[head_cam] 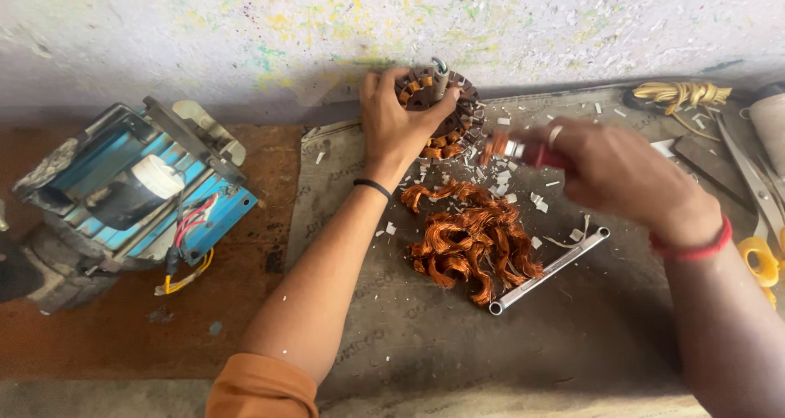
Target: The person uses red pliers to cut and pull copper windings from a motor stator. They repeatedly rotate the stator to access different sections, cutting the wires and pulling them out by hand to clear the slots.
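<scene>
Head view, looking down on the bench mat (425, 352). Your left hand (396, 119), at twelve o'clock of the mat, is clenched over the motor stator (446, 115), pressing it against the foot of the paint-flecked wall (392, 25); the wall appears to serve as a backstop so the ring cannot slide or turn. A short metal rod (440, 76) stands up from the stator's centre, just beside your fingertips. Your right hand (613, 168), at two o'clock, is closed around a red-handled tool (523, 152) whose tip points at the stator's three o'clock edge; the hand is blurred, so whether the tip touches the windings cannot be told. The pile of pulled copper wire (470, 242) lies at the mat's centre, directly below the stator and out of the hands' way, amid white scraps of slot paper. A steel wrench (549, 269) rests touching the pile's four o'clock side. A blue motor housing (135, 189) sits well apart at nine o'clock; a yellow cord bundle (683, 93) lies at one o'clock.
</scene>
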